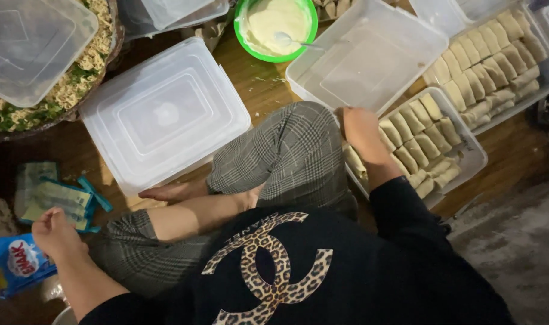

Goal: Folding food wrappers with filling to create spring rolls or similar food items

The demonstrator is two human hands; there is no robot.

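My right hand (360,129) reaches forward to the near left corner of a clear plastic tray (474,157) that holds rows of pale rolled pastries (420,144). Its fingertips dip among the rolls and are hidden, so I cannot see a grip. My left hand (56,233) rests low at the left with its fingers curled under, beside blue and green packets (58,200) and a blue snack bag (14,263). Nothing shows in that hand. My crossed legs in grey checked trousers (289,153) lie between the two hands.
A closed clear plastic box (165,113) stands ahead of my left knee, and an empty one (364,57) sits further right. A green bowl of pale paste with a spoon (276,25), a second tray of rolls (494,60) and a basket of shredded filling (70,90) ring the wooden floor.
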